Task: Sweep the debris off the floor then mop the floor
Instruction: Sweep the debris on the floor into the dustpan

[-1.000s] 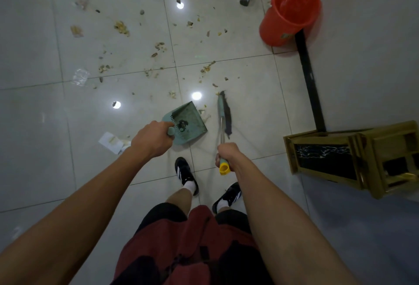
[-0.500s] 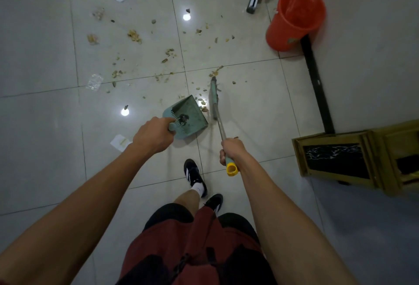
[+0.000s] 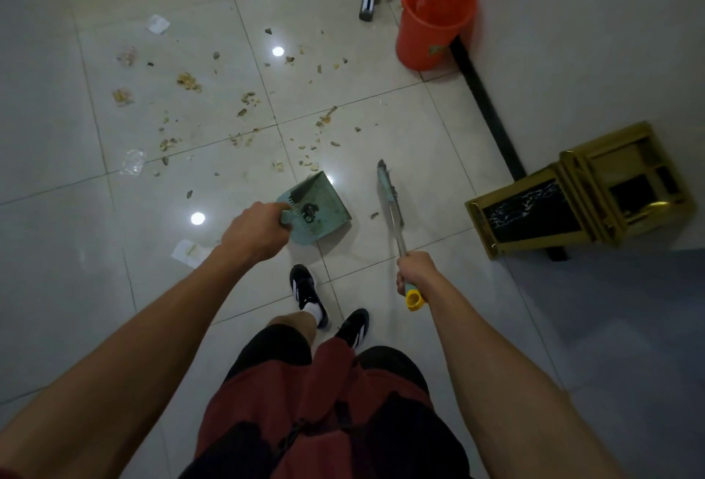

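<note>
Both hands are clenched on tools: the left hand [image 3: 256, 231] wraps the handle of the green dustpan [image 3: 318, 207] resting on the floor [image 3: 419, 143], the right hand [image 3: 416, 274] grasps the brush [image 3: 390, 198] handle. Scattered debris [image 3: 244, 104] lies on the tiles beyond the dustpan's mouth, the brush just beside its right edge.

the broom [image 3: 388, 194] head now sits right of the dustpan [image 3: 318, 207], apart from it, pulled back from the debris [image 3: 309, 158].

Bare glossy floor tiles [image 3: 419, 143] lie open ahead; a round orange plastic bucket [image 3: 435, 21] and a gold-framed stand [image 3: 580, 192] crowd the right side.
</note>
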A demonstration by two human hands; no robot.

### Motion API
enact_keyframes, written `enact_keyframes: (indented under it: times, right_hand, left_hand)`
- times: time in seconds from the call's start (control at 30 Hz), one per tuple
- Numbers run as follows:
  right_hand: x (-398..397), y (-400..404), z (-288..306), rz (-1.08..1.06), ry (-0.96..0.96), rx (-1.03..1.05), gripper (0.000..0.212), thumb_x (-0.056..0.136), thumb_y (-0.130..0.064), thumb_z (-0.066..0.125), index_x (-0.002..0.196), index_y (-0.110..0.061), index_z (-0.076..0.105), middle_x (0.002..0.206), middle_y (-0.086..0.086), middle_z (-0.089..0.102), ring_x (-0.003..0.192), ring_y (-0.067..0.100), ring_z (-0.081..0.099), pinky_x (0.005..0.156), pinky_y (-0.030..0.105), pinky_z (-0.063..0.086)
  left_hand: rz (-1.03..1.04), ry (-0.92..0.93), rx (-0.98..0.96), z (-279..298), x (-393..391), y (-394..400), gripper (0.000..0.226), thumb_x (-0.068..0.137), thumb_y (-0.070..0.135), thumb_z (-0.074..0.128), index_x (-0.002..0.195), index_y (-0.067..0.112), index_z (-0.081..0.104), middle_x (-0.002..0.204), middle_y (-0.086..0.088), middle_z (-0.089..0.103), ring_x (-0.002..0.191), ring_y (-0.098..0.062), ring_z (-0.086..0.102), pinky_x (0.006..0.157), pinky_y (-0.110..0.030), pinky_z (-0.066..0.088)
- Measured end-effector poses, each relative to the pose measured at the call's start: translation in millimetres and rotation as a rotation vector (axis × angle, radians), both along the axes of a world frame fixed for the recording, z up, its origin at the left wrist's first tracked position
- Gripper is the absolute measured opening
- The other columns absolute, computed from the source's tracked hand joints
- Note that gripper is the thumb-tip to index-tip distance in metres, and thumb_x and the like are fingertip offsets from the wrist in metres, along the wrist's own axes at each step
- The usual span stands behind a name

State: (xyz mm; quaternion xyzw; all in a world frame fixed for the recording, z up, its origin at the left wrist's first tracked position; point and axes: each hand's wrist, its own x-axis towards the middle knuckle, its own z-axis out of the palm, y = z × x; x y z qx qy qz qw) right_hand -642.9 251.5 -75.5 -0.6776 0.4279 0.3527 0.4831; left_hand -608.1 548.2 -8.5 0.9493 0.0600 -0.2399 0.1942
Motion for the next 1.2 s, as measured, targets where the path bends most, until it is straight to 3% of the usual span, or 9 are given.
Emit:
enact_keyframes:
  times: [0.27,0.4,0.47,0.53,0.7,0.77,0.97,1.2]
  right_hand:
    - [-13,19,-11,0.018,0.069,-0.037,0.033,0.09,0.004,0.038,0.117,0.009,0.056,0.075,0.022,0.057,0.049,0.027,0.053,0.047,0.032,0.044]
    - [4,64,-11,0.08,0.104,-0.016,0.024,0.09,0.004,0.041,0.105,0.009,0.059,0.073,0.021,0.057,0.049,0.027,0.053,0.046,0.032,0.044]
    - [21,93,-6,0.212,0.107,-0.006,0.012,0.092,-0.002,0.045,0.089,-0.003,0.057,0.071,0.012,0.055,0.053,0.022,0.052,0.05,0.032,0.047]
    - [39,122,-3,0.275,0.104,0.0,0.016,0.093,-0.007,0.048,0.077,-0.01,0.051,0.073,0.008,0.054,0.058,0.02,0.052,0.057,0.033,0.048]
    - [82,202,-3,0.113,0.133,0.094,0.013,0.091,0.007,0.038,0.087,0.004,0.051,0.055,0.012,0.051,0.044,0.021,0.046,0.044,0.029,0.04]
    - [98,232,-6,0.052,0.124,0.126,0.015,0.092,0.007,0.035,0.097,0.004,0.048,0.06,0.01,0.046,0.043,0.018,0.041,0.04,0.022,0.038]
    - [137,302,-7,0.099,0.151,0.204,0.013,0.097,0.002,0.034,0.092,-0.001,0.045,0.067,0.008,0.04,0.048,0.015,0.034,0.037,0.016,0.034]
    - [165,329,5,0.165,0.18,0.239,0.011,0.099,-0.002,0.039,0.092,-0.001,0.047,0.068,0.009,0.042,0.05,0.015,0.036,0.036,0.017,0.035]
  left_hand:
    - [0.005,0.038,-0.033,-10,-2,15,0.026,0.092,0.021,0.061,0.116,0.028,0.069,0.09,0.001,0.068,0.073,-0.018,0.062,0.062,-0.034,0.056]
    - [0.045,0.057,-0.042,-16,1,44,0.022,0.092,0.022,0.061,0.111,0.03,0.07,0.09,0.002,0.069,0.067,-0.008,0.057,0.053,-0.025,0.044]
    - [0.077,0.067,-0.045,-16,5,63,0.022,0.091,0.022,0.059,0.109,0.029,0.07,0.092,0.0,0.071,0.07,-0.014,0.061,0.056,-0.029,0.05]
    - [0.101,0.074,-0.047,-16,8,84,0.025,0.091,0.023,0.058,0.112,0.027,0.07,0.096,-0.003,0.072,0.075,-0.021,0.064,0.064,-0.034,0.056]
    - [0.174,0.09,-0.041,-18,19,142,0.024,0.091,0.025,0.058,0.112,0.028,0.07,0.095,-0.005,0.07,0.079,-0.026,0.064,0.067,-0.036,0.056]
    - [0.221,0.09,-0.053,-18,23,167,0.019,0.091,0.024,0.057,0.105,0.027,0.07,0.092,-0.004,0.07,0.077,-0.025,0.064,0.068,-0.037,0.057]
    - [0.318,0.083,-0.068,-14,27,225,0.014,0.092,0.026,0.058,0.101,0.027,0.068,0.09,-0.002,0.069,0.075,-0.023,0.065,0.063,-0.034,0.057]
    - [0.453,0.06,-0.06,-7,21,252,0.013,0.092,0.029,0.055,0.098,0.028,0.067,0.092,-0.003,0.069,0.077,-0.026,0.065,0.066,-0.036,0.059]
